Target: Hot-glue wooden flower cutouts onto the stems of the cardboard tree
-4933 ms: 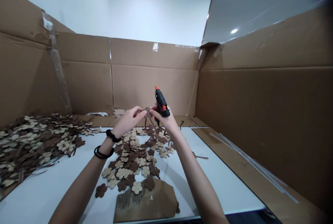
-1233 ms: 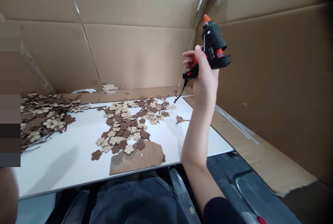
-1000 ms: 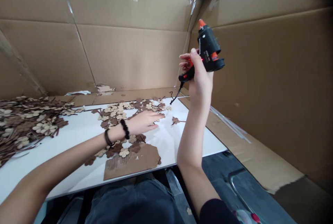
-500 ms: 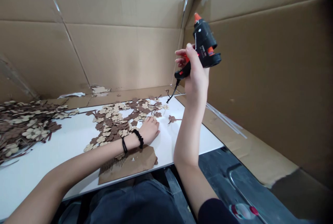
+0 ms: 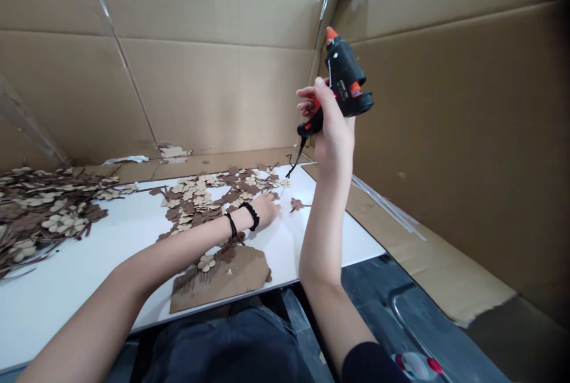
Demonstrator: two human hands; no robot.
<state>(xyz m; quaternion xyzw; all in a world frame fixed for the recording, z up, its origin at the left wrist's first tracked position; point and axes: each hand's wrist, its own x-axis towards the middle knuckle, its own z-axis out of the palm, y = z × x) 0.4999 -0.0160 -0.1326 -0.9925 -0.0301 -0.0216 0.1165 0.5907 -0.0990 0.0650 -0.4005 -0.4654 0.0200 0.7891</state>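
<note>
My right hand (image 5: 332,116) is raised well above the table, wrapped round the handle of a black and orange glue gun (image 5: 346,71). Its orange nozzle points up, and its cord hangs towards the tabletop. My left hand (image 5: 267,209), with dark bands at the wrist, is down at the right edge of a pile of brown and cream flower cutouts (image 5: 196,196). Its fingers curl downward by a brown flower, closed, and what they hold is hidden. A single brown flower with a stem (image 5: 296,205) lies to the right of this hand.
A bigger heap of stemmed flowers (image 5: 53,205) covers the left of the white tabletop (image 5: 124,234). Near the front edge lies a cardboard piece (image 5: 240,279) with brown strips and flowers on it. Tall cardboard walls (image 5: 187,92) stand behind and to the right.
My left hand has moved a little right and away from me along the pile's edge, uncovering flowers above the cardboard piece. The glue gun stays raised, with little change.
</note>
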